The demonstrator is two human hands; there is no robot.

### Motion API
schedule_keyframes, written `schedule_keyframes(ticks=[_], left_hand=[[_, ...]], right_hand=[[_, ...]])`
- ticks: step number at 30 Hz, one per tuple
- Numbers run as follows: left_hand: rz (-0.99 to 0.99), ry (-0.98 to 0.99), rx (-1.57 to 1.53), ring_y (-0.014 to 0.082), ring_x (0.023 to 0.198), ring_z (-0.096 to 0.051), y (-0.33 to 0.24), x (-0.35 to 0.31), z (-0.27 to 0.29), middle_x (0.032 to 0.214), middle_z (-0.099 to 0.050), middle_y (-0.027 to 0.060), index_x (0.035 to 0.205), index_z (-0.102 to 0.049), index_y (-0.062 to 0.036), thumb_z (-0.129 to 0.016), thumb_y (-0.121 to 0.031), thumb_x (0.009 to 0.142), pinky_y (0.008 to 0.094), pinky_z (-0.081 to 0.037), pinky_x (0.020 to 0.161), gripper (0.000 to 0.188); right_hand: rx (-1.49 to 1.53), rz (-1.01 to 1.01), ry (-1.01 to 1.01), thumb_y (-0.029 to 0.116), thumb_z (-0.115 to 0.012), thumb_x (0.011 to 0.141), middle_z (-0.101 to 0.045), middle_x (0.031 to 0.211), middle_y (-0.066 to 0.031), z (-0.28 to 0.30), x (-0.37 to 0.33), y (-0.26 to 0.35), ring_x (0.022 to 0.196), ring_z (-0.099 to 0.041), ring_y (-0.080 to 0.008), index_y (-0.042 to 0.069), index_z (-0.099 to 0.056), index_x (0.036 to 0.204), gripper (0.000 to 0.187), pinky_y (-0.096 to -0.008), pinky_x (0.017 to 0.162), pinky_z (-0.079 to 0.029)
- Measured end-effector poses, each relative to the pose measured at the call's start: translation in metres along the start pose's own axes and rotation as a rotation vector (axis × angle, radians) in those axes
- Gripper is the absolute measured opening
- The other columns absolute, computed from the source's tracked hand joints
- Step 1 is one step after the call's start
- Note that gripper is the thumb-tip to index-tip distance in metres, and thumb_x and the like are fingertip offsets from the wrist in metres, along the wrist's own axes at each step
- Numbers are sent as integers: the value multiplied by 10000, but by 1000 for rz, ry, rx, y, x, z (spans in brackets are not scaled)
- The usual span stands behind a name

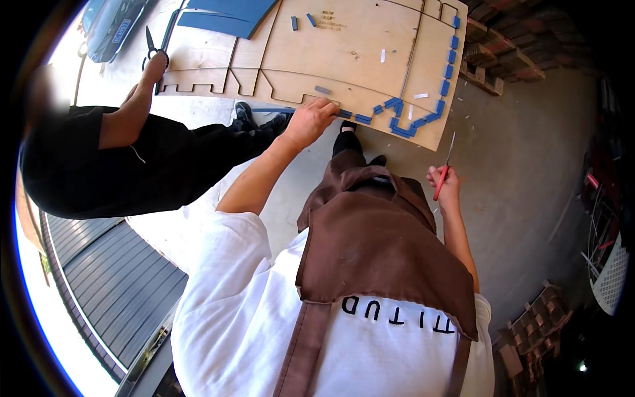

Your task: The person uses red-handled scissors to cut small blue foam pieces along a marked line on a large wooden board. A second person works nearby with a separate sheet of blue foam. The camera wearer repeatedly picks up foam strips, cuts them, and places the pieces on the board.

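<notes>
My left hand [311, 120] rests on the near edge of a large cut plywood panel [350, 53], fingers pressing on a strip of blue tape [350, 117] at the rim. Blue tape pieces [450, 73] line the panel's right edge and corner. My right hand [444, 185] is held away from the panel at my side, shut on a red-handled knife [443, 173] whose blade points up. I wear a white shirt and a brown apron.
Another person in black [112, 165] stands at the left, a hand [155, 66] on the panel beside black scissors [152, 47]. A blue sheet [225, 16] lies at the panel's far side. Stacked bricks [503, 53] sit at the upper right, more clutter at the right edge.
</notes>
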State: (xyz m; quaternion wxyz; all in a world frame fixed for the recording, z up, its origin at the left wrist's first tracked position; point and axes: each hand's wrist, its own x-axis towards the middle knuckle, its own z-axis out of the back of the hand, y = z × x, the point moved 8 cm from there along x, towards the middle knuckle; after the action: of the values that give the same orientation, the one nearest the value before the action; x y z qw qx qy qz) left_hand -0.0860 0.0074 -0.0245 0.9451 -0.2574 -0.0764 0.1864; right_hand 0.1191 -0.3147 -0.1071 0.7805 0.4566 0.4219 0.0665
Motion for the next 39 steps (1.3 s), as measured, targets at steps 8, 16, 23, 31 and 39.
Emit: schedule_keyframes(ticks=[8, 16, 23, 31, 39], left_hand=[[77, 17, -30, 304, 897, -596, 3, 3, 1, 888, -597, 93, 933, -579, -74, -663, -131, 821, 395, -496, 794, 151], [33, 24, -53, 320, 939, -592, 4, 2, 0, 972, -592, 104, 987, -594, -61, -665, -130, 837, 396, -503, 809, 180], [6, 1, -53, 314, 925, -602, 3, 6, 1, 971, -596, 104, 979, -608, -60, -662, -124, 828, 398, -509, 799, 172], [-30, -19, -72, 317, 900, -605, 8, 4, -2, 981, -592, 105, 976, -612, -63, -673, -120, 812, 389, -517, 766, 184], [-14, -23, -107, 318, 886, -612, 14, 2, -5, 980, -594, 110, 961, -613, -62, -673, -104, 792, 388, -518, 765, 184]], right_hand=[[42, -16, -15, 193, -677, 901, -659, 851, -52, -2, 1, 0, 751, -637, -119, 62, -532, 912, 196, -238, 667, -500], [-17, 21, -71, 175, -687, 893, -658, 837, -50, 1, 2, 4, 734, -622, -107, 46, -536, 911, 199, -240, 670, -498], [-339, 437, 137, 114, -740, 807, -665, 896, -94, -83, -27, 125, 813, -663, -201, 27, -557, 982, 268, -325, 728, -528], [-724, 1012, 413, 95, -769, 687, -594, 1236, -161, -203, -38, 164, 1083, -598, -324, 23, -508, 1084, 481, -392, 879, -510], [-824, 979, 413, 84, -749, 695, -599, 1218, -166, -221, -29, 154, 1004, -613, -315, 41, -503, 1056, 439, -388, 866, -503]])
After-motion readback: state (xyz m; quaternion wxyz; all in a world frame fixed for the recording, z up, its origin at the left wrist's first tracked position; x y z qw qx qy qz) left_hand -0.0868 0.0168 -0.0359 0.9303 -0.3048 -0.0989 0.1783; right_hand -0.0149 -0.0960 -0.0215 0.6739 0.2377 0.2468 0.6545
